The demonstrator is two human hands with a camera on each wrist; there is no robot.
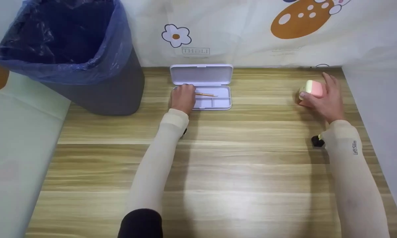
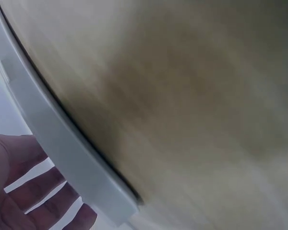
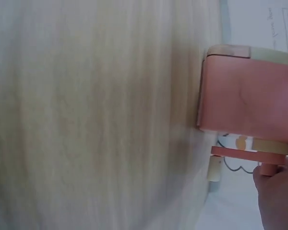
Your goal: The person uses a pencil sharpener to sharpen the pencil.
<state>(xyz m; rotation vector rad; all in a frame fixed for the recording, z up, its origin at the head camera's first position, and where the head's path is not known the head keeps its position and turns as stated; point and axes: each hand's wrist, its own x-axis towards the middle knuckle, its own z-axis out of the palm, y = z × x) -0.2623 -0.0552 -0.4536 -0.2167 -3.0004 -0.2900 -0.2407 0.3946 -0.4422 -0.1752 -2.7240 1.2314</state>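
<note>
A pale lilac pencil case (image 1: 221,103) lies with its lid (image 1: 201,75) raised against the back. Over its left end is my left hand (image 1: 182,99), knuckles up; a thin wooden pencil (image 1: 205,95) sticks out to the right from beneath it, inside the tray. Whether the fingertips pinch the pencil is hidden. In the left wrist view the fingers (image 2: 43,184) sit behind the case's side wall (image 2: 62,129). At the far right my right hand (image 1: 332,100) grips a pink and cream hand-crank pencil sharpener (image 1: 316,87). Its crank (image 3: 249,154) shows beside the thumb in the right wrist view.
A tall grey bin (image 1: 127,86) lined with a blue bag (image 1: 112,59) stands at the back left. Printed pale cloth (image 1: 238,39) hangs along the back, and pale walls border both sides. The wood-grain tabletop (image 1: 244,158) stretches between the arms.
</note>
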